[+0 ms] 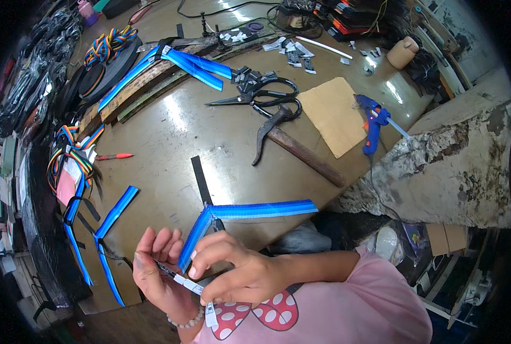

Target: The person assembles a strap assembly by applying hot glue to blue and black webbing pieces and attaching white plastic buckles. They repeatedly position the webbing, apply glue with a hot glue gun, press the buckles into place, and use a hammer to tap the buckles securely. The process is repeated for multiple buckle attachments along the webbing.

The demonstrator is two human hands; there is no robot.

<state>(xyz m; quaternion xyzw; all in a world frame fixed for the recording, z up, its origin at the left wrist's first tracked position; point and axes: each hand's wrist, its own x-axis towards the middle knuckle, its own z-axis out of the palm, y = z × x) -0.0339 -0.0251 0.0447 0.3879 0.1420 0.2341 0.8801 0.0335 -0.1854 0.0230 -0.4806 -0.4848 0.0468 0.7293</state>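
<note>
Head view gives me, from my remote seat, a broad, glossy brown tabletop (152, 155), its edges bent by the lens. Across its far left side I can see rough brown timber planks (130, 98), with lengths of blue-striped webbing draped over them. Nearest the person lies a branching piece of blue-striped webbing with a black strap (261, 210): one leg runs right, another slants down toward the hands, and the black strap points away.

I see the bare right hand (241, 274) bent over the lower part of that piece, thumb and fingers closed in a pinch on a narrow white-and-black label strip (191, 285). Whether it also touches the webbing I cannot tell. The bare left hand (161, 282) is turned palm up, fingers loosely curled and partly open; the strip's dark end lies against it, but I can't make out whether it grips.

Farther out I have a wooden-handled claw hammer (292, 147), its metal head against the handles of black-handled metal scissors (254, 98). Just right of them is a flat tan cardboard sheet (334, 117), and beside that a blue glue gun (373, 125) near the table's right edge. Smallest for me are the red pen (115, 156) at left and the pale beaded bracelet (189, 322) on the left wrist.
</note>
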